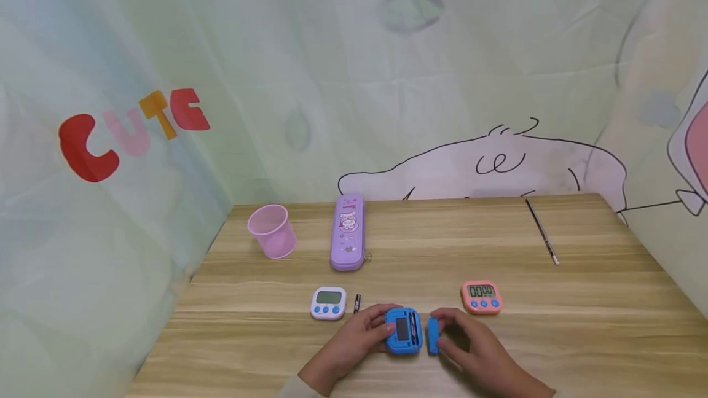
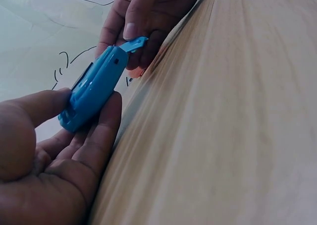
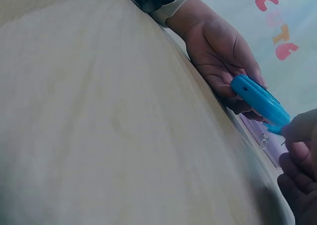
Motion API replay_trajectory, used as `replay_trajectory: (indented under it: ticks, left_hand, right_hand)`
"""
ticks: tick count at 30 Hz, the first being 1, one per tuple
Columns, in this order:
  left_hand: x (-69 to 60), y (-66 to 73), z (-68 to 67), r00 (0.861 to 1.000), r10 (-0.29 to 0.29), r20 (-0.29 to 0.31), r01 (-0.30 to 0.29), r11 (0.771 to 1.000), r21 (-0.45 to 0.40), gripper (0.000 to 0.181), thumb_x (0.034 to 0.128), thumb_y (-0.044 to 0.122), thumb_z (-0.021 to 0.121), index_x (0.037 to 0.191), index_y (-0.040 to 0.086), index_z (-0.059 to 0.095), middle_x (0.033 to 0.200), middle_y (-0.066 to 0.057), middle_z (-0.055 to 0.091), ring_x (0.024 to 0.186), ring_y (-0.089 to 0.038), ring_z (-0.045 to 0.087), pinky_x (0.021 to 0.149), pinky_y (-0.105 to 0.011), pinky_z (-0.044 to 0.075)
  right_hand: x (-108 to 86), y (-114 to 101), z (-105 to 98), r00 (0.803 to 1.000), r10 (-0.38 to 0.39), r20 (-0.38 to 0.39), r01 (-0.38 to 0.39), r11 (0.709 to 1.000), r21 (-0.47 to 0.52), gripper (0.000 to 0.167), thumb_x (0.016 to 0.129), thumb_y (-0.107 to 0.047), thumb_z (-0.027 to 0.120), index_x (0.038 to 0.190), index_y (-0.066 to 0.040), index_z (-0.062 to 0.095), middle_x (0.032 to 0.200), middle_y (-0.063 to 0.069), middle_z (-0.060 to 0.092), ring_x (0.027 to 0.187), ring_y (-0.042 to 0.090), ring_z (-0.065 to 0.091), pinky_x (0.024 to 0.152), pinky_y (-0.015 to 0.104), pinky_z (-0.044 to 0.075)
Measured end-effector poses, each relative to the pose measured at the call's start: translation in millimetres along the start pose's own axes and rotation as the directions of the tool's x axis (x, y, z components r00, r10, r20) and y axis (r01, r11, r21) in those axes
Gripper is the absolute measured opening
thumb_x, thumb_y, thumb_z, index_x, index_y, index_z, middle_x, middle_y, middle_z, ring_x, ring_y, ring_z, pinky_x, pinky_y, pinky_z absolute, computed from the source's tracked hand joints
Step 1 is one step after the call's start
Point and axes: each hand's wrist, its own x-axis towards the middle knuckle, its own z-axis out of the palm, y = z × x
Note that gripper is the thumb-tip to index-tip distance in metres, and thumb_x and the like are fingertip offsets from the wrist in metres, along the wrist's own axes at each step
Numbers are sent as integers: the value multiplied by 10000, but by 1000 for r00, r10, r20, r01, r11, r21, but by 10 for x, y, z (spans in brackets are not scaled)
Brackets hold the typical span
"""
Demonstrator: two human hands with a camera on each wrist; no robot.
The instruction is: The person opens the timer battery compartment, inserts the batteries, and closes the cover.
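In the head view my left hand [image 1: 356, 336] grips a blue digital timer [image 1: 399, 341] by its left side, back facing up. A dark battery [image 1: 414, 328] lies in its uncovered slot. Just right of the timer, my right hand [image 1: 478, 349] pinches the blue battery cover [image 1: 433, 335] between thumb and fingers. In the left wrist view the timer [image 2: 94, 88] is tilted, thumb on one face and fingers beneath, and the cover [image 2: 134, 44] is by its far end. The right wrist view shows the timer [image 3: 260, 100] in the left hand, with the cover mostly hidden.
A white timer [image 1: 329, 303] and a loose black battery [image 1: 357, 303] lie left of the hands. A pink timer [image 1: 482, 297] lies to the right. Farther back are a pink cup [image 1: 273, 232], a purple pencil case [image 1: 348, 232] and a pencil [image 1: 542, 231] on the wooden table [image 1: 442, 244].
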Motion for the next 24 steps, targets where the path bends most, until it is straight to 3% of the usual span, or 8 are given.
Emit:
replay_trajectory:
  ticks: [5,11,16,24]
  left_hand:
    - [-2,-8,-4,1000,3,0,-3,1000,1,422,984,149,587,1373,12,503,1292,-194,586,1095,-283,624,876,-371,566]
    - [-3,-8,1,1000,13,8,-13,1000,7,418,984,147,585,1369,6,505,1287,-196,590,1093,-284,626,873,-367,567]
    - [-2,-1,2,1000,5,7,-5,1000,9,414,985,148,585,1368,10,507,1289,-192,589,1094,-280,624,867,-367,570]
    - [-7,-5,-1,1000,7,15,-7,1000,6,421,989,155,580,1373,3,497,1301,-197,581,1115,-280,615,877,-366,566]
  right_hand:
    - [34,-46,-1,999,45,-20,-43,992,115,414,890,-229,722,1264,-144,567,1005,-59,634,963,128,603,929,214,496]
    - [73,-69,28,998,1,-57,10,980,199,394,896,-199,716,1246,-85,575,1046,-11,647,987,164,626,920,250,520]
    - [118,-90,65,1000,-6,-24,11,971,237,417,909,-210,701,1272,-62,558,1103,8,646,1023,186,637,928,278,530]
    - [191,-114,165,995,-90,-30,95,969,228,410,910,-158,699,1286,-80,559,1097,2,646,995,191,646,891,315,554]
